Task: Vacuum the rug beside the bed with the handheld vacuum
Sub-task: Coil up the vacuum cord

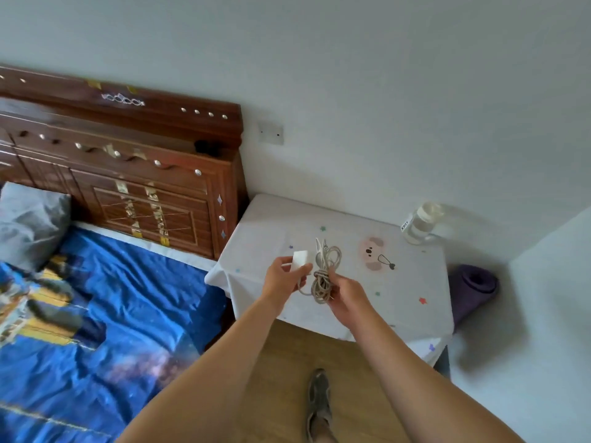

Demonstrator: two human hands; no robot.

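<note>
A charger block was pinched by the left hand; at 3 o'clock, its coiled cable was gripped by the right hand.

"LUCK" on the jar

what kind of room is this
Most likely a bedroom: a bed with blue bedding, a carved wooden headboard and a grey pillow, plus a cloth-covered bedside table against the wall.
</note>
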